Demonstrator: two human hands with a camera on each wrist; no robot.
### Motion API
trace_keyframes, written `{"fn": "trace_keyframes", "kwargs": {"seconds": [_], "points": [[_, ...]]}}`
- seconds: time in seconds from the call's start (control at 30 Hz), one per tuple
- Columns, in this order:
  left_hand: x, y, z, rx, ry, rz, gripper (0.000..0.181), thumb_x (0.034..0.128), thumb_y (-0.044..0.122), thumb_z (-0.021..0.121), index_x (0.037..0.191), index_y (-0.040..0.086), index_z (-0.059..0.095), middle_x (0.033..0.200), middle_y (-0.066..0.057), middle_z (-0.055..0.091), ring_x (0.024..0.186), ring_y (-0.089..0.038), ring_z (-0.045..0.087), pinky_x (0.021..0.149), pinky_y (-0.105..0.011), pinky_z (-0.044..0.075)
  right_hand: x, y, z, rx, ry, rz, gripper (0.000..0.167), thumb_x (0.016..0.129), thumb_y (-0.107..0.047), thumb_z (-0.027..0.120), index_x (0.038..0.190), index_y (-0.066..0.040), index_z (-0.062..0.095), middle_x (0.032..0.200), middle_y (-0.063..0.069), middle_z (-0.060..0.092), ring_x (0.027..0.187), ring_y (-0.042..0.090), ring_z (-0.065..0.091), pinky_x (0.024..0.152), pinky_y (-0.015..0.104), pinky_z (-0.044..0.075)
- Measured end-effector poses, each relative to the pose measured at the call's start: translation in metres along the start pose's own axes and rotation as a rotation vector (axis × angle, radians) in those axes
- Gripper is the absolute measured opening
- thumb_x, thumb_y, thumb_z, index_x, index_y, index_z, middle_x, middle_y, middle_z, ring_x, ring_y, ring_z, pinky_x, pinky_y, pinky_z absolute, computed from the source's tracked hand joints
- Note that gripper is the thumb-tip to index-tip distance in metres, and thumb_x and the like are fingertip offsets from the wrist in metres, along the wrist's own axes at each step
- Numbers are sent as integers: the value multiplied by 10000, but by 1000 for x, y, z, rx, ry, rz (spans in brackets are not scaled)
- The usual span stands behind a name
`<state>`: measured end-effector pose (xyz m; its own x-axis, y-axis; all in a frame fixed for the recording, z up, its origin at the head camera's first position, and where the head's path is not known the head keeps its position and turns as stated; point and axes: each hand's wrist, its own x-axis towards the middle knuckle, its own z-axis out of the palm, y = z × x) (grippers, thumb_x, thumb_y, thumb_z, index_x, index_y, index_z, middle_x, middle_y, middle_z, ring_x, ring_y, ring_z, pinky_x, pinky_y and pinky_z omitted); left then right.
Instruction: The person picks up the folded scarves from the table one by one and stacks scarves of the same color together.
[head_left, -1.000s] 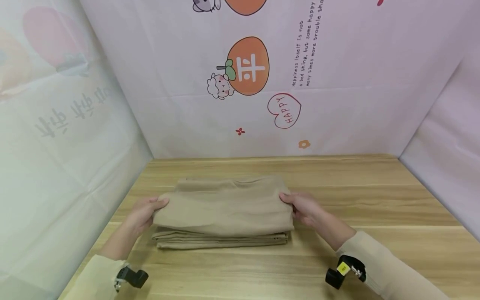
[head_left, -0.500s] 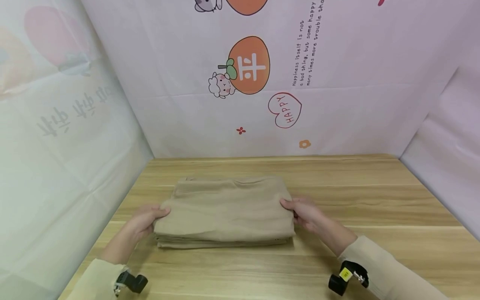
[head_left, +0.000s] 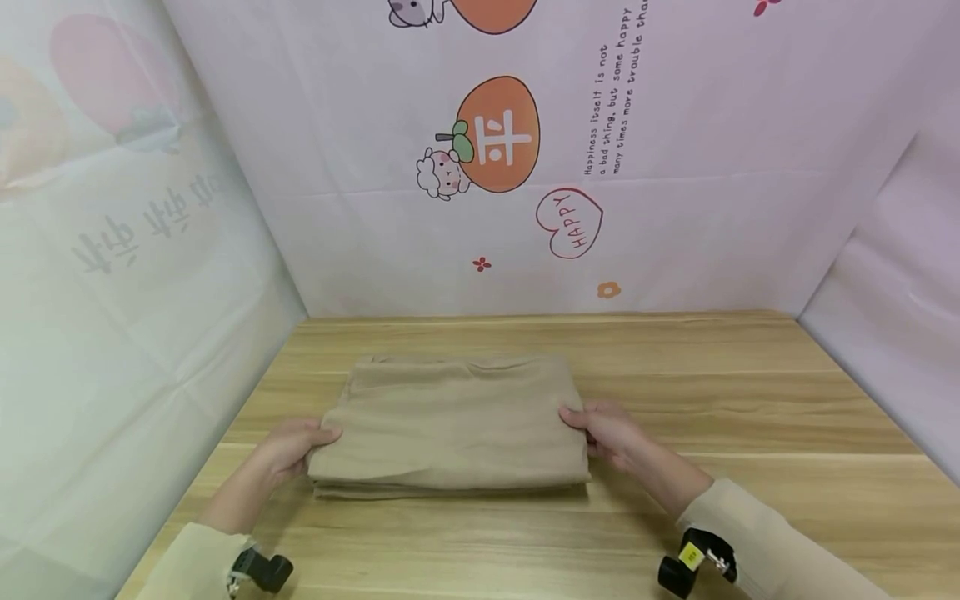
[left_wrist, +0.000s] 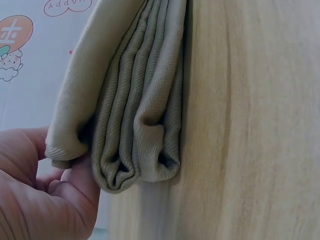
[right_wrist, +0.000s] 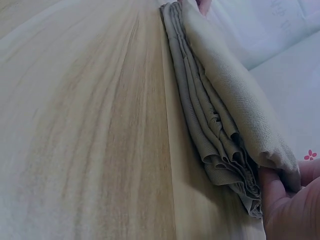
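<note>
A khaki cloth [head_left: 457, 429], folded into a flat rectangular stack, lies on the wooden table. At its left end my left hand [head_left: 294, 443] pinches the top fold, thumb above and fingers beneath. My right hand [head_left: 611, 433] grips the same fold at the right end, thumb on top. In the left wrist view, the layers of the cloth [left_wrist: 117, 100] show edge-on, and the left hand [left_wrist: 52, 200] has its fingers tucked under the uppermost fold. The right wrist view shows the right hand [right_wrist: 295, 207] holding the top fold slightly apart from the layers below. Whether it is a garment, I cannot tell.
The wooden table [head_left: 712, 375] meets a printed white sheet [head_left: 360, 233] at the back. More white sheeting [head_left: 150, 333] borders the left side, and another sheet [head_left: 900, 275] the right. A small black camera [head_left: 262, 569] is strapped to each wrist.
Both hands have come down and toward the near edge with the top fold. It now covers most of the lower layers' front edge, which showed plainly a second ago.
</note>
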<state>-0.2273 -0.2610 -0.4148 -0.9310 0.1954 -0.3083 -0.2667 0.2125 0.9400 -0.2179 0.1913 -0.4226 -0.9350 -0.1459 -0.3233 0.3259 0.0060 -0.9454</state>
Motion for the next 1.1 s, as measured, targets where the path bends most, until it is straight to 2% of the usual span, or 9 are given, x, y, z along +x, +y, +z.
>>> {"fn": "trace_keyframes", "kwargs": {"seconds": [0.3,0.5,0.73,0.97,1.1], "points": [[-1,2,-6,-19,-87,-16,321,970,102,578,1130,-175,567,859,-65,695,764,-180,693,708,-331,579,0,-1,-4,13,-27,21,277,975,-188,608,1073,71,608,886,72,700,814,179,672,730,339,566],[-3,5,-8,29,-93,-10,377,983,142,575,1160,-190,552,876,-67,703,779,-175,690,711,-327,577,-2,-4,-6,6,-47,32,275,975,-189,607,1060,73,609,899,90,705,832,194,678,751,355,565],[-3,8,-11,135,-70,8,464,995,194,564,1197,-222,518,952,-149,704,839,-245,701,744,-378,576,-2,-7,-11,-16,-71,38,268,970,-190,610,1038,69,621,895,96,695,836,206,673,779,374,565],[-3,12,-13,256,-3,2,507,1000,230,558,1215,-226,506,1031,-234,679,934,-329,682,767,-401,570,-2,-10,-17,-9,-108,38,365,978,-180,596,1170,129,565,936,120,702,882,233,682,811,395,559],[-5,19,-17,313,32,18,520,997,240,558,1218,-227,503,1048,-272,668,954,-350,677,772,-397,569,-3,-12,-23,-9,-136,21,403,984,-160,579,1207,169,517,984,168,698,919,262,682,827,414,552]]}}
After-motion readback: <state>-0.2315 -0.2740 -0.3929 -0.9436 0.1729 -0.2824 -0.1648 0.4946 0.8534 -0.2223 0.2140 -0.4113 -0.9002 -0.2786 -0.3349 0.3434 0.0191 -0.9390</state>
